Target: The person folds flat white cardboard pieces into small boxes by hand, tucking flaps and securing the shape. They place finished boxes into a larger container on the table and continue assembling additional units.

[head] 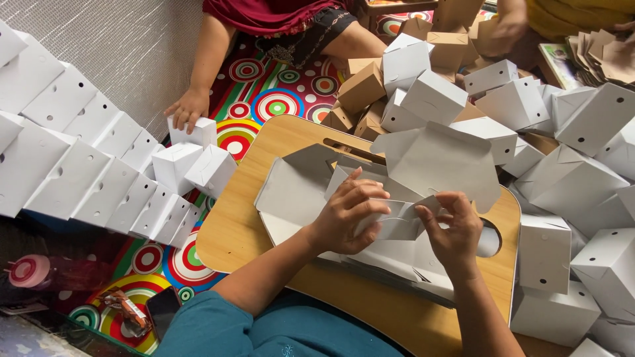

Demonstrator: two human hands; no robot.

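A flat white cardboard box blank [430, 162] lies half folded on a small wooden lap table [238, 225]. My left hand [347, 215] presses down on its folded flaps from the left, fingers curled over them. My right hand [453, 231] pinches a flap at the blank's right side. More flat blanks are stacked under it. Both hands touch the same blank.
Folded white boxes [86, 172] stand in rows at the left against a grey wall. A heap of white and brown boxes [516, 106] fills the right. Another person's hand [188, 106] rests on a white box on the colourful mat. A phone [162, 307] lies bottom left.
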